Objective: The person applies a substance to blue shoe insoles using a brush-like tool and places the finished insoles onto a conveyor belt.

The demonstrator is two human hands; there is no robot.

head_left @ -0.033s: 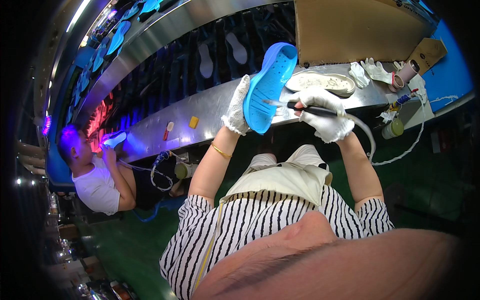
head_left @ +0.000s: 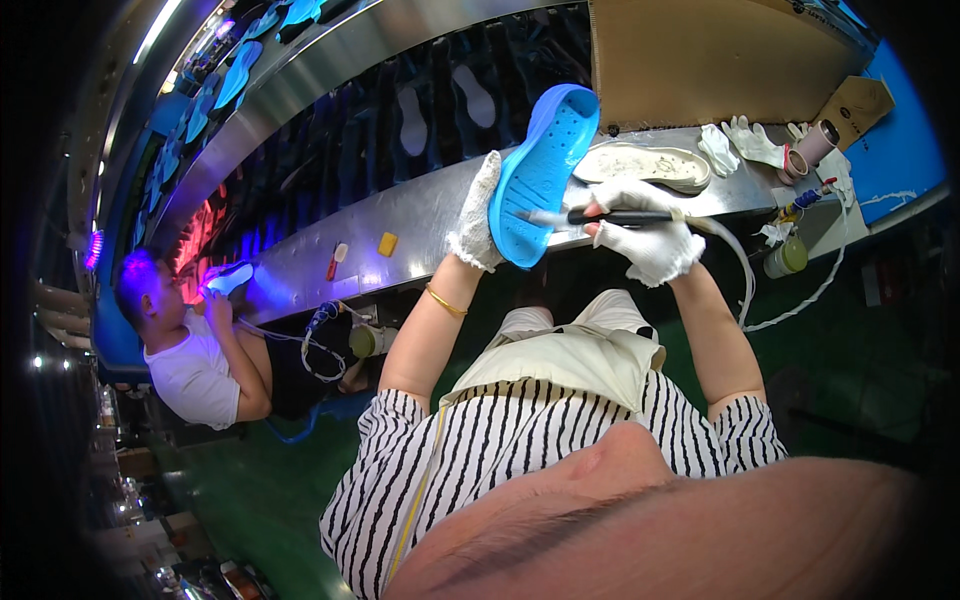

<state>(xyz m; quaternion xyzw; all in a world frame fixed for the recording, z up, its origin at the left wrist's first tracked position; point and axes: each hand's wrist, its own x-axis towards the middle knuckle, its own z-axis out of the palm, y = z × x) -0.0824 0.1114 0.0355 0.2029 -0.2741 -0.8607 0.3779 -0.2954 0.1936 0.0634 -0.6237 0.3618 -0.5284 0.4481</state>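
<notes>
1. The left hand (head_left: 478, 215), in a white knit glove, was closed around the edge of a blue shoe sole (head_left: 545, 170), gripping it from the left side and holding it up in the air above the lap, just in front of the counter (head_left: 400, 215).
2. The right hand (head_left: 650, 235), also gloved in white, was wrapped around a dark pen-like brush tool (head_left: 610, 216), pinching its barrel; a pale hose (head_left: 740, 270) ran from its rear end down and away to the right.
3. The sole's long axis ran steeply, from lower left near the left hand up to the upper right; the tool lay almost level across it, its tip touching the sole's lower half from the right (so the right hand was the working one, just beside the sole, while the left carried it).
4. Behind the hands, on the steel counter, lay a whitish sole (head_left: 640, 165), loose white gloves (head_left: 745, 140), a roll of tape (head_left: 812, 145) and a small jar (head_left: 787, 257) near the edge.
5. Further out, a dark conveyor (head_left: 420, 110) carried more soles, a cardboard panel (head_left: 700, 60) stood at the back, and a co-worker in a white shirt (head_left: 195, 375) sat to the left under violet light, over a green floor (head_left: 270, 490).
</notes>
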